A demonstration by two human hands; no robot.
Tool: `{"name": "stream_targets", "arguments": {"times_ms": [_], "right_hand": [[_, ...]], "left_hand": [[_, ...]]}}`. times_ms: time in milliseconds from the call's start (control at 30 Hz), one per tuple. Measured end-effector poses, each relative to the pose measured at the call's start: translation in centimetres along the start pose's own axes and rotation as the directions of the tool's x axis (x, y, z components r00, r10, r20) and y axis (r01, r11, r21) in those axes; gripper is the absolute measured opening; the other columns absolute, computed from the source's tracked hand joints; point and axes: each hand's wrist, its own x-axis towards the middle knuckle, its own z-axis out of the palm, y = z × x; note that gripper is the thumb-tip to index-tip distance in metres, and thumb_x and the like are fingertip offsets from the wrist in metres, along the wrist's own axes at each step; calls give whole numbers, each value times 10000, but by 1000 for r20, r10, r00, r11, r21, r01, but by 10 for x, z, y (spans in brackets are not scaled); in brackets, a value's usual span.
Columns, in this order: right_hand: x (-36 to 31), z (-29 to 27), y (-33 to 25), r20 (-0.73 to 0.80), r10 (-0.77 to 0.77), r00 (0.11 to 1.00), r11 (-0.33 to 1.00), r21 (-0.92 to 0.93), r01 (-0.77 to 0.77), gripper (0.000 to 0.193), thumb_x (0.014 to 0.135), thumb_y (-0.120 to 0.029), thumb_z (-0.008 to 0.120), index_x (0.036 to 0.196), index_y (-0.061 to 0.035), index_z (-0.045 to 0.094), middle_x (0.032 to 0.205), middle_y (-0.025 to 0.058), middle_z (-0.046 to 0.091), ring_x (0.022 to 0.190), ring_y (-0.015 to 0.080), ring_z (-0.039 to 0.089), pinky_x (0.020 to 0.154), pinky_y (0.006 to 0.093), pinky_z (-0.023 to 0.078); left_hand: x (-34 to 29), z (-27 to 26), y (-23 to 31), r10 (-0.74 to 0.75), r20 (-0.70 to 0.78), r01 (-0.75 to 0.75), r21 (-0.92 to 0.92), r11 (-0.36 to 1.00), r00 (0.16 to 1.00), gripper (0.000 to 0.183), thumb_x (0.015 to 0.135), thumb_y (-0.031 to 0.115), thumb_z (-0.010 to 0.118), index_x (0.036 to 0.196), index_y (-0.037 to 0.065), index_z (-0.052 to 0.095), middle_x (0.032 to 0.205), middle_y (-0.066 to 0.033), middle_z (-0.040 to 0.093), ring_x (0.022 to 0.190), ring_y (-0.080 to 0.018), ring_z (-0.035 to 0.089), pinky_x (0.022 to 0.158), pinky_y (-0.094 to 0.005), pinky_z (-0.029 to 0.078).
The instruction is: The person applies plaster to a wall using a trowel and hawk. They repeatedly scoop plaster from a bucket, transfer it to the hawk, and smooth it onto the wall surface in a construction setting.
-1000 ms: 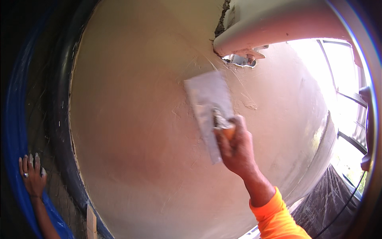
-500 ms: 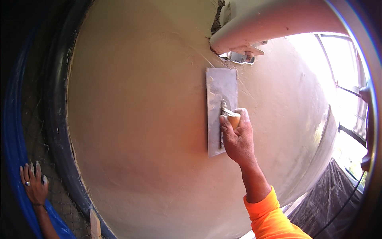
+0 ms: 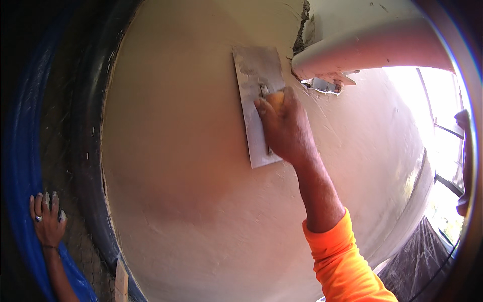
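Note:
My right hand (image 3: 287,126), coming in from an orange sleeve, is closed round the wooden handle of a plastering trowel (image 3: 259,65). The trowel's long grey blade stands nearly upright, tilted a little, with its face on the smooth tan plaster wall (image 3: 176,141). Fingers of this hand hide part of the handle and the blade's right side. At the far left my left hand (image 3: 49,226), wearing a ring and a wristband, lies with fingers spread at the blue sheet (image 3: 22,166) and the dark mesh-covered surface beside it. Pale residue coats its fingertips.
A thick pale pipe (image 3: 372,48) juts out at the upper right, above a ragged hole (image 3: 322,86) and a crack (image 3: 302,30). A dark curved edging (image 3: 90,136) borders the plaster on the left, with a wood strip (image 3: 122,282) below. Dark plastic sheeting (image 3: 415,261) hangs lower right.
The trowel in my right hand has slid up and left over the plaster, away from the hole, and tilted slightly. My left hand stays spread at the sheet. The whole view has shifted somewhat.

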Motion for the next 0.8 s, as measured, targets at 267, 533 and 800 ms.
{"name": "stream_targets", "arguments": {"times_ms": [267, 533, 800], "right_hand": [[43, 42, -49, 178, -82, 981, 996, -31, 88, 413, 952, -312, 651, 1130, 39, 525, 972, 264, 682, 941, 395, 682, 851, 475, 534], [-23, 110, -72, 521, -201, 829, 974, 12, 228, 450, 1004, -320, 536, 1197, 65, 403, 926, 329, 679, 905, 506, 668, 841, 570, 522], [-161, 131, -73, 939, -141, 314, 980, 89, 176, 399, 1018, -275, 515, 1269, 21, 421, 1004, 277, 702, 949, 475, 673, 832, 551, 525]], "left_hand": [[4, -4, 2, 14, -42, -14, 13, 1000, 999, 697, 735, 230, 779, 1378, 62, 572, 1392, -197, 516, 1426, -372, 359, 1257, -528, 215], [6, -3, 4, 14, -64, -13, 17, 1000, 998, 667, 725, 223, 774, 1349, 66, 597, 1365, -190, 537, 1401, -361, 395, 1255, -530, 230], [13, -12, 8, 23, -85, -24, -6, 1000, 996, 620, 710, 223, 761, 1294, 65, 622, 1315, -188, 570, 1354, -364, 437, 1230, -550, 281]]}}
